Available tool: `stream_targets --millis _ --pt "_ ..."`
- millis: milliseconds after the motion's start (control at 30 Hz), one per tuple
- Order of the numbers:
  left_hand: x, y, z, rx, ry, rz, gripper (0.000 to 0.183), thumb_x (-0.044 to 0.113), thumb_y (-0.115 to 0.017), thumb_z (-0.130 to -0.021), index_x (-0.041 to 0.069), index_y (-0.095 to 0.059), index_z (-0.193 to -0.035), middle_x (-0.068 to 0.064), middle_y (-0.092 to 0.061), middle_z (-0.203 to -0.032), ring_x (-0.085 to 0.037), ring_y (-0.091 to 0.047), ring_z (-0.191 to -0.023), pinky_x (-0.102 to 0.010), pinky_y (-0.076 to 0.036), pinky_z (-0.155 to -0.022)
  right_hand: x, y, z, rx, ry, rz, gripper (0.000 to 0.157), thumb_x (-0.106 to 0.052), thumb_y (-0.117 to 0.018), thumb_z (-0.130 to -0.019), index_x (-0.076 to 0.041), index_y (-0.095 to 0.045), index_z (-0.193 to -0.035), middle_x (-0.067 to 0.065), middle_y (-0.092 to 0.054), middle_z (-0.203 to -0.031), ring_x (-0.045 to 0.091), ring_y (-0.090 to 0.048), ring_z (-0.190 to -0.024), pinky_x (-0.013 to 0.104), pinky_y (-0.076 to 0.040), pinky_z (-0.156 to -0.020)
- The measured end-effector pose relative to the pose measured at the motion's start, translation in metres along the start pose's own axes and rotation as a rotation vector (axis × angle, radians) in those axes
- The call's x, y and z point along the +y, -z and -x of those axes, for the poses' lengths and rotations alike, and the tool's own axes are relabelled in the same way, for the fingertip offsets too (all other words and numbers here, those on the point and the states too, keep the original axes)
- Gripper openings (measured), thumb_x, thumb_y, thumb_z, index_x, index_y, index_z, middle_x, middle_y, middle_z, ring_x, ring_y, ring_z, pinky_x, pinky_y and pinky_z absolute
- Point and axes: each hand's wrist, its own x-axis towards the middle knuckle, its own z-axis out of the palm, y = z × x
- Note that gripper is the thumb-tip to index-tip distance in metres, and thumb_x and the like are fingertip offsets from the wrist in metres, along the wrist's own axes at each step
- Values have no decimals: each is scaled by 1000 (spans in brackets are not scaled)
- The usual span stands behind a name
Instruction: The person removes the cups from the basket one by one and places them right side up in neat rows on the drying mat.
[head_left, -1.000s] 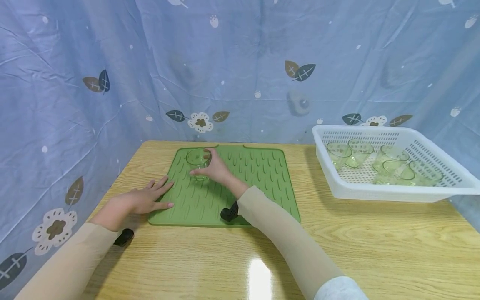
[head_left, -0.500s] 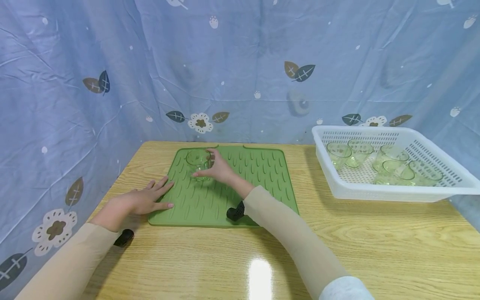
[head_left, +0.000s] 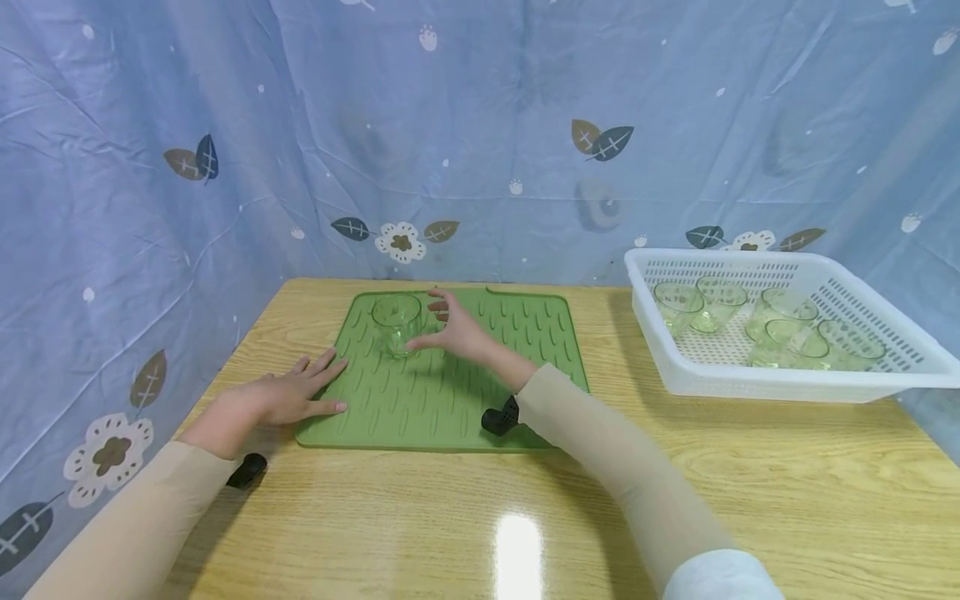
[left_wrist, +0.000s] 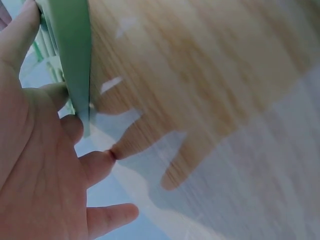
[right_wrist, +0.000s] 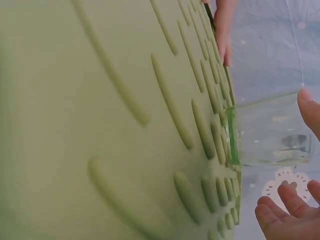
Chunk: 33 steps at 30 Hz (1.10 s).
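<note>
A clear glass tumbler [head_left: 396,321] stands upright on the back left part of a green ridged mat [head_left: 450,408]. Just to its right is my right hand [head_left: 463,333], thumb and fingers spread apart with nothing between them. In the right wrist view the tumbler [right_wrist: 270,131] shows its thick green-tinted base on the mat, and the thumb [right_wrist: 311,112] overlaps its upper part. My left hand [head_left: 288,396] rests with spread fingers at the mat's left edge. The left wrist view shows that hand [left_wrist: 45,165] with some fingertips touching the mat's edge [left_wrist: 72,45].
At the right of the wooden table [head_left: 360,525] stands a white perforated plastic basket [head_left: 795,383] holding several similar glass tumblers [head_left: 720,307]. A blue patterned curtain [head_left: 480,150] hangs behind the table and along its left side.
My right hand has let go of the tumbler and moved to the right, its fingers spreading. The tumbler stays standing on the mat. My left hand has not moved.
</note>
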Motion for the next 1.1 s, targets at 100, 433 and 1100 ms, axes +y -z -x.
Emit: stream_targets --millis 100,433,1100 --pt "0 0 0 0 -1 0 94 63 -51 -101 5 -15 -165 -25 3 -168 -59 -2 -147 -87 -10 -101 -1 7 4 -1 20 -1 100 -19 -87 -86 -9 -22 -162 21 -36 -159 39 -36 -146 47 -37 -116" --pt "-3 1 0 2 -8 -13 94 64 -50 -101 5 -15 -165 -25 3 -168 -60 -3 -147 -88 -10 -100 1 32 21 -20 77 -10 97 -13 -85 -87 -6 -24 -161 24 -35 -159 44 -35 -145 47 -29 -120" --pt "-3 1 -1 -9 -3 -3 94 64 -50 -101 6 -14 -165 -24 5 -169 -59 -1 -148 -87 -10 -101 4 83 70 -89 215 13 68 -7 -69 -100 -3 -32 -157 20 -42 -154 39 -39 -144 46 -31 -119"
